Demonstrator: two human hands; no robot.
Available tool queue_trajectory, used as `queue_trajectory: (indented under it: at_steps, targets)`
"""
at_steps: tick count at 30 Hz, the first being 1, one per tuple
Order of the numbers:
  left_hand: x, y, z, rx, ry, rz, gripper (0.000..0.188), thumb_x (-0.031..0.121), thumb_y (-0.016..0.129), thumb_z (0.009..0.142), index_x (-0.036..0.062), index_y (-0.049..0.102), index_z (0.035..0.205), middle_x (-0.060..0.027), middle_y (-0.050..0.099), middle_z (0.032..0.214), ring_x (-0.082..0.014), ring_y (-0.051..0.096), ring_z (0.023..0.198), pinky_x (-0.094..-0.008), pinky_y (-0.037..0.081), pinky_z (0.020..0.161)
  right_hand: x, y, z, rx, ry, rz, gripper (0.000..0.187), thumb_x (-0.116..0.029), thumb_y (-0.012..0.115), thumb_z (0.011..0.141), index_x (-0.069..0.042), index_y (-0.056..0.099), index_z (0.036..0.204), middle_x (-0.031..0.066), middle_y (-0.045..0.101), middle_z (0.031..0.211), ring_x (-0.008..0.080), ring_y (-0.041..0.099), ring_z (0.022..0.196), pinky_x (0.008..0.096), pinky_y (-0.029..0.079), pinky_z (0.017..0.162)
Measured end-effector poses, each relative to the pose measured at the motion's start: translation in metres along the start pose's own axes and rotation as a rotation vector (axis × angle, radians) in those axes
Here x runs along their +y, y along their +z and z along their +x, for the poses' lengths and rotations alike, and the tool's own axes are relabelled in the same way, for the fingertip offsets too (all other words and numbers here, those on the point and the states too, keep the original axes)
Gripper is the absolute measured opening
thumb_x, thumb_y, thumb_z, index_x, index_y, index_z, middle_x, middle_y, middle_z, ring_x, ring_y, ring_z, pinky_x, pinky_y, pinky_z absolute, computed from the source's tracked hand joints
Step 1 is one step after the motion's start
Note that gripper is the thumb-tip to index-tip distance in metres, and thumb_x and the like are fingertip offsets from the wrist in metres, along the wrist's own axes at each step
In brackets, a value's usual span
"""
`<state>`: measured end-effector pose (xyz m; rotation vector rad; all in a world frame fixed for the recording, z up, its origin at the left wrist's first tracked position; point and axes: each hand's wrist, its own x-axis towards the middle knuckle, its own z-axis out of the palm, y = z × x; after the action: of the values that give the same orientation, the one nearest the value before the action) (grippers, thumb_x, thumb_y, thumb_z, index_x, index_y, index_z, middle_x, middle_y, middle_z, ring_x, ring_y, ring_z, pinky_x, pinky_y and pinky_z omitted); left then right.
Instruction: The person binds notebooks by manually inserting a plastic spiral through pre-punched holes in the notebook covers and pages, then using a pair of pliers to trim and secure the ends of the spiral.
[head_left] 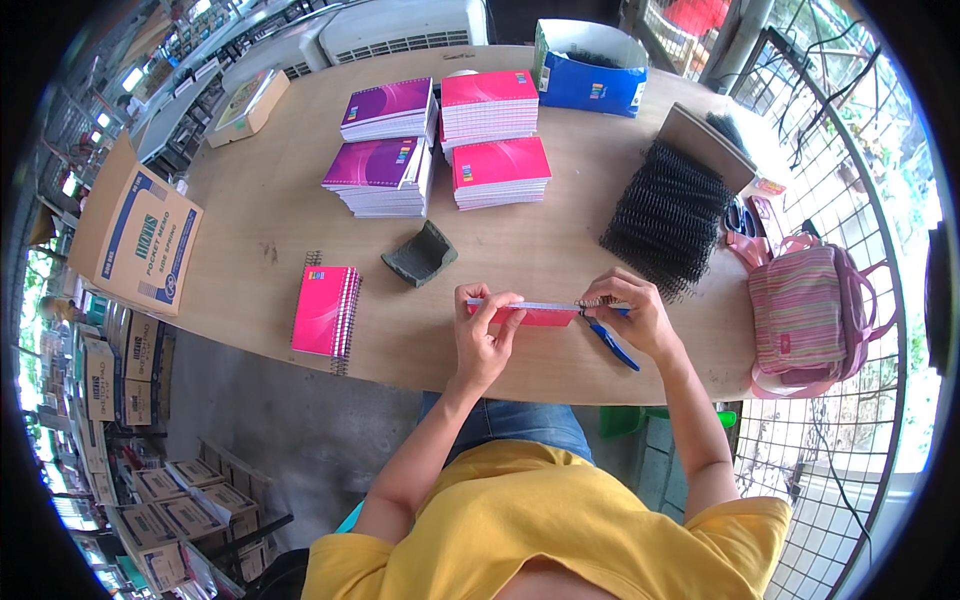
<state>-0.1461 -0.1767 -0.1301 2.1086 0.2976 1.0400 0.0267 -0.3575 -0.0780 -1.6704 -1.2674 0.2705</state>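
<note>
Wooden desk [280,230], stacks at 12 o'clock. Left hand [483,335] pinches pink notebook [525,315]; right hand [630,315], its grip closed on blue pliers [612,345], works the spine. Light, bendy: hold by edges.

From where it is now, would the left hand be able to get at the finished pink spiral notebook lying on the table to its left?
Probably yes. The left hand grips a pink notebook at the table's near edge, so it must let go first. The bare tabletop between it and the finished pink spiral notebook holds nothing in the way.
</note>
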Motion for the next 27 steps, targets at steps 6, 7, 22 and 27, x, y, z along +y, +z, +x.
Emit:
queue_trajectory:
  at_steps: [6,7,22,27]
  targets:
    - [0.002,0.0,-0.001,0.021,-0.004,0.024,0.02,0.016,0.078,0.088,0.0069,0.069,0.103,-0.0083,0.058,0.101,-0.026,0.05,0.097,-0.0382,0.046,0.084,0.002,-0.001,0.002,-0.036,-0.048,0.028,0.019,0.005,0.074,0.079,-0.002,0.07,0.096,0.0101,0.07,0.095,0.0267,0.068,0.081,0.036,0.058,0.073]
    - [0.002,0.001,-0.002,0.031,0.004,0.038,0.02,0.017,0.078,0.088,0.007,0.068,0.104,-0.0084,0.057,0.101,-0.0259,0.05,0.096,-0.0381,0.046,0.084,0.001,-0.002,0.002,-0.05,-0.031,0.025,0.017,0.004,0.074,0.08,-0.002,0.07,0.095,0.0104,0.07,0.094,0.0274,0.068,0.08,0.0366,0.058,0.072]
    - [0.005,-0.001,-0.006,0.021,-0.013,0.039,0.021,0.012,0.078,0.087,0.0065,0.067,0.104,-0.0076,0.061,0.097,-0.0271,0.048,0.095,-0.0398,0.045,0.084,-0.018,0.001,0.008,-0.133,-0.162,-0.362,0.024,-0.009,0.071,0.082,-0.008,0.067,0.106,0.0102,0.066,0.096,0.0323,0.066,0.08,0.0413,0.053,0.068]
    - [0.001,-0.001,-0.008,0.032,0.012,0.065,0.022,0.011,0.079,0.085,0.0076,0.07,0.104,-0.0088,0.057,0.098,-0.027,0.05,0.094,-0.039,0.048,0.079,-0.025,0.009,0.01,-0.101,-0.188,-0.467,0.024,-0.009,0.074,0.079,-0.009,0.068,0.102,0.007,0.066,0.096,0.0293,0.063,0.089,0.0408,0.053,0.071]
